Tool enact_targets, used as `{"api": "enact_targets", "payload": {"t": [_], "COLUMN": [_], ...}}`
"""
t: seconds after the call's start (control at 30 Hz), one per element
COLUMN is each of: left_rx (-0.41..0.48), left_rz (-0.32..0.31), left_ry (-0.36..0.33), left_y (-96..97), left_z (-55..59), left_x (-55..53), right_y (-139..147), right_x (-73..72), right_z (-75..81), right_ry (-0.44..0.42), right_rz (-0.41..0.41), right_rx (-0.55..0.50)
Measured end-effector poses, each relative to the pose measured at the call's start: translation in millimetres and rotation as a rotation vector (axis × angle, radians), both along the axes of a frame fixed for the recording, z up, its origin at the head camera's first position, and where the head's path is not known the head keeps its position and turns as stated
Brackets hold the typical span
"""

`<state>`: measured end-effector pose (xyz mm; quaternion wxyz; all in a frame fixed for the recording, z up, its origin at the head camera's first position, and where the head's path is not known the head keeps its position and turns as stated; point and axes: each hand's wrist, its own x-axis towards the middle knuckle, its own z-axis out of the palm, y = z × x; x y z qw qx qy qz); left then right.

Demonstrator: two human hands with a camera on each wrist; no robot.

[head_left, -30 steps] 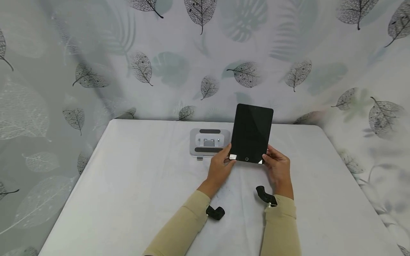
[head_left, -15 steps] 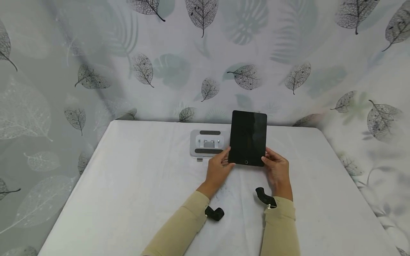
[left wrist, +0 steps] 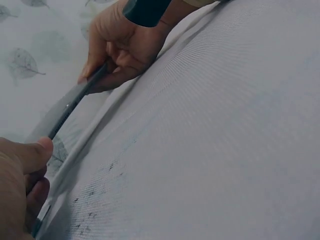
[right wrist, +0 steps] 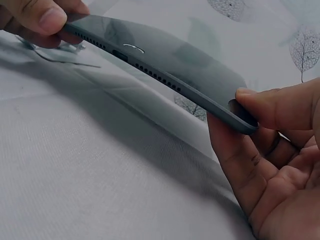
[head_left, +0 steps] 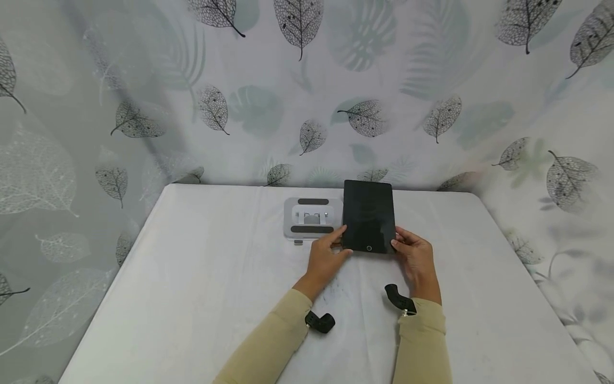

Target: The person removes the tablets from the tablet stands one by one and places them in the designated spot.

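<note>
A black tablet [head_left: 368, 216] with a round home button is held up off the table by both hands, its screen dark. At its lower left corner my left hand [head_left: 325, 261] pinches it between thumb and fingers. My right hand [head_left: 417, 261] grips the lower right corner, thumb on the screen side and fingers beneath, as the right wrist view shows. The tablet's bottom edge [right wrist: 160, 80], with speaker holes and a port, faces that camera and hangs above the cloth. Left of the tablet lies a grey tablet stand [head_left: 289, 218], folded flat, with dark pads.
A white cloth covers the table [head_left: 206, 288], which meets a leaf-printed curtain [head_left: 268, 106] at the back and sides. A small dark tab [head_left: 298, 242] shows at the stand's front edge. Black wrist mounts [head_left: 320, 322] stick out from both sleeves.
Both hands have lowered the tablet slightly and leaned its top edge back, so it looks shorter and straighter. Reflections at its lower corners are gone. The stand has stayed in place.
</note>
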<state>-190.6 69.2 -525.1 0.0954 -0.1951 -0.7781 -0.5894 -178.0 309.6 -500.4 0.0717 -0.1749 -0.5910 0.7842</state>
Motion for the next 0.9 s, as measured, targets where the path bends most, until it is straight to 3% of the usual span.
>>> {"api": "enact_targets", "payload": {"t": [0.5, 0.7, 0.9], "left_rx": [-0.051, -0.114, -0.165], "left_rz": [-0.045, -0.077, -0.037], "left_ry": [-0.118, -0.1, -0.061], "left_y": [1.3, 1.9, 2.6], "left_z": [2.8, 3.6, 4.3], "left_x": [1.4, 1.3, 1.2], "right_y": [7.4, 10.8, 9.9], "right_x": [3.7, 5.4, 4.3], "right_z": [0.2, 2.0, 2.5], "right_ry": [-0.082, -0.098, -0.115], "right_rz": [0.028, 0.019, 0.02], "right_rx": [0.069, 0.09, 0.142]}}
